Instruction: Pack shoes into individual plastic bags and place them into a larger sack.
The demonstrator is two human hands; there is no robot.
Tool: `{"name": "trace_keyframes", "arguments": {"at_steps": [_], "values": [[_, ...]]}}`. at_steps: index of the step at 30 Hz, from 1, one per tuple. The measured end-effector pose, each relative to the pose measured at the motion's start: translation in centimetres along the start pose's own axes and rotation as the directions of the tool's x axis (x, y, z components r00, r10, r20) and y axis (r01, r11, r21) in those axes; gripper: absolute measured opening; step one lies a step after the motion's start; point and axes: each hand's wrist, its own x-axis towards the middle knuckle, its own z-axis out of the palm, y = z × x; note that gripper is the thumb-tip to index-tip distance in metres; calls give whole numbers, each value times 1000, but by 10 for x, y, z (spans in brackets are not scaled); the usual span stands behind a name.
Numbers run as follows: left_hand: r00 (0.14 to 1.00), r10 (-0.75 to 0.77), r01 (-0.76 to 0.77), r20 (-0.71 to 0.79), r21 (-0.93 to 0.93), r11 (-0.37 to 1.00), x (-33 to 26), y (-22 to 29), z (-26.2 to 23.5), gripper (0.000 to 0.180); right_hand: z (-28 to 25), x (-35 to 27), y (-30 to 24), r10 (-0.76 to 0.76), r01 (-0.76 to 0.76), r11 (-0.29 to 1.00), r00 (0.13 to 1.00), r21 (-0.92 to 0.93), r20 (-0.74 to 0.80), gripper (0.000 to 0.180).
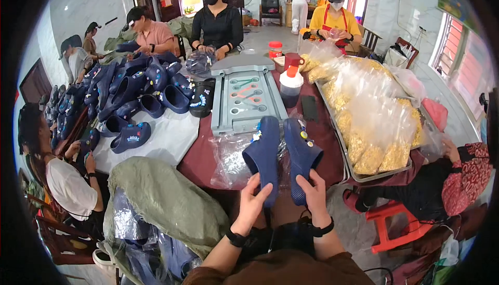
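Two navy clogs are held up side by side over the near edge of the table, toes pointing away from me. My left hand point(253, 202) grips the heel end of the left clog point(263, 152), thumb against its side. The heel of the right clog point(301, 152) is in my right hand point(314, 191), fingers round its edge. Small colourful charms sit on both uppers. Beneath and to the left of the clogs lies crumpled clear plastic wrap point(228, 163). Just beyond them stands a grey moulded board point(247, 95) with round recesses and coloured bars.
A large heap of navy clogs point(140, 85) covers the left side. A metal tray point(358, 177) holds bags of yellow pieces point(371, 129) at right. A bottle point(291, 88) and a dark phone-shaped object point(310, 108) lie between. A green sack point(161, 186) stands near left. Several people work around the table.
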Motion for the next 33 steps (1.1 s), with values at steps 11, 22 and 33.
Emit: {"name": "trace_keyframes", "arguments": {"at_steps": [11,22,33], "values": [[915,-354,398,193,-297,868,-3,-4,11,51,9,2,18,35,-34,999,999,39,-18,58],[891,-286,378,353,-227,898,-4,-7,8,76,41,-22,-27,-164,97,433,986,-896,28,132],[908,-188,204,375,-2,979,7,22,22,63,20,-13,-13,-319,162,497,948,-852,-7,117]]}}
